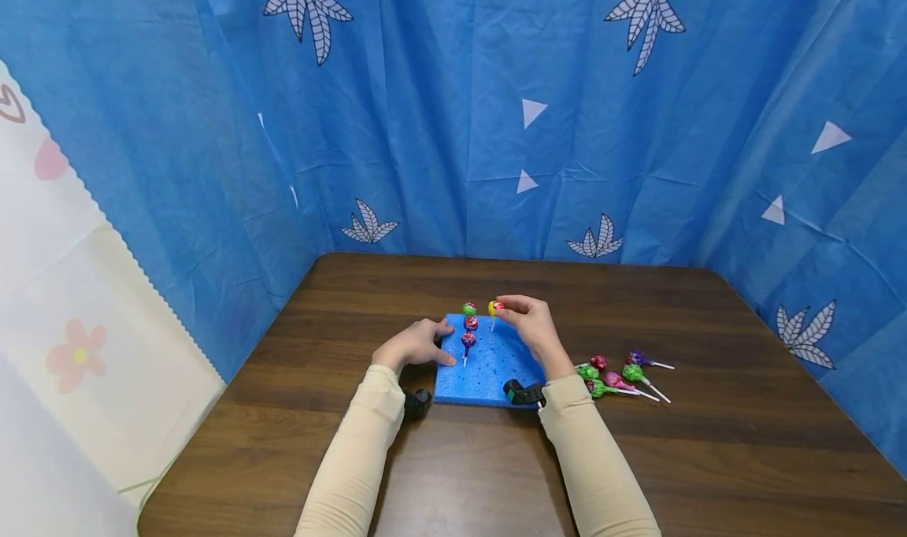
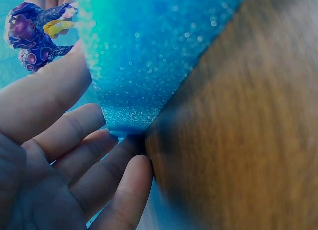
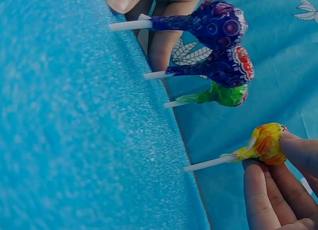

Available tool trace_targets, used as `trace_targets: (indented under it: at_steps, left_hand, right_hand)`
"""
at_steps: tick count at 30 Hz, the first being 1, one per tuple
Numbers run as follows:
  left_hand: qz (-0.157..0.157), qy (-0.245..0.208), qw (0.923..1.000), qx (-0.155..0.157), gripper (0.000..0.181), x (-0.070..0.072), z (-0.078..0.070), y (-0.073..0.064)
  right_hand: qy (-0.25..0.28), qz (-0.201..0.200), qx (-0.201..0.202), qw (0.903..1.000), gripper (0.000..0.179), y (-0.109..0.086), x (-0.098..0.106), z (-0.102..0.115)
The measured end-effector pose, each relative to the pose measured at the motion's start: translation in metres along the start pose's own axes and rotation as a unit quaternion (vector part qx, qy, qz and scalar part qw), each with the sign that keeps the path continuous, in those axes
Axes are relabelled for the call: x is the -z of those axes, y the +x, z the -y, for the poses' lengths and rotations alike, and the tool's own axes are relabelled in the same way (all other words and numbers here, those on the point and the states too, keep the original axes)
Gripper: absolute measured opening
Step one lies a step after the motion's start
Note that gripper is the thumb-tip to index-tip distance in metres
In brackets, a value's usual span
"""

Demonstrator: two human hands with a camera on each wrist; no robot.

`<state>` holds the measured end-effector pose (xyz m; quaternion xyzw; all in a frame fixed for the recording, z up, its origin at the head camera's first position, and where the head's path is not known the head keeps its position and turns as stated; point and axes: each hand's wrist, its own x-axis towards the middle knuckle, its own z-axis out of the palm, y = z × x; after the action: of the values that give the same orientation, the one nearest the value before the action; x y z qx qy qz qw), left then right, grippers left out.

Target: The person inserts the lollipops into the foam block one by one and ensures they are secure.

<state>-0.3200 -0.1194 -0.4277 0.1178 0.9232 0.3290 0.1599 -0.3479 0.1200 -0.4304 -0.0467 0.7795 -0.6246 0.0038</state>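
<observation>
A blue foam block [image 1: 489,383] lies flat on the table. My left hand [image 1: 416,343] grips its left edge, thumb [image 3: 121,0] on top and fingers [image 2: 94,170] along the side. Between thumb and fingertips, my right hand [image 1: 533,328] pinches the wrapped head of a yellow lollipop [image 3: 267,143]. Its white stick points down, with the tip at the foam near the far edge; whether it is in the foam I cannot tell. Three lollipops stand in a row at the block's left: a green one [image 3: 229,94], a purple-and-red one [image 3: 231,68] and a purple one [image 3: 221,24].
Several loose lollipops lie in a pile right of the block, among them a purple one [image 1: 636,358], a green one [image 1: 634,373] and a pink one [image 1: 615,380]. The brown wooden table [image 1: 744,427] ends at a blue curtain [image 1: 460,112] behind.
</observation>
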Motion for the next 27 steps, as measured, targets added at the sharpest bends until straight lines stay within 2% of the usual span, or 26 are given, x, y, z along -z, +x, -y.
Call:
trace_targets:
  at_steps: [27]
  left_hand:
    - [0.003,0.004,1.0,-0.001,0.072,0.0001,0.0,0.0007]
  right_hand:
    - [-0.005,0.002,-0.004,1.0,0.03,-0.0016,-0.003,-0.0022]
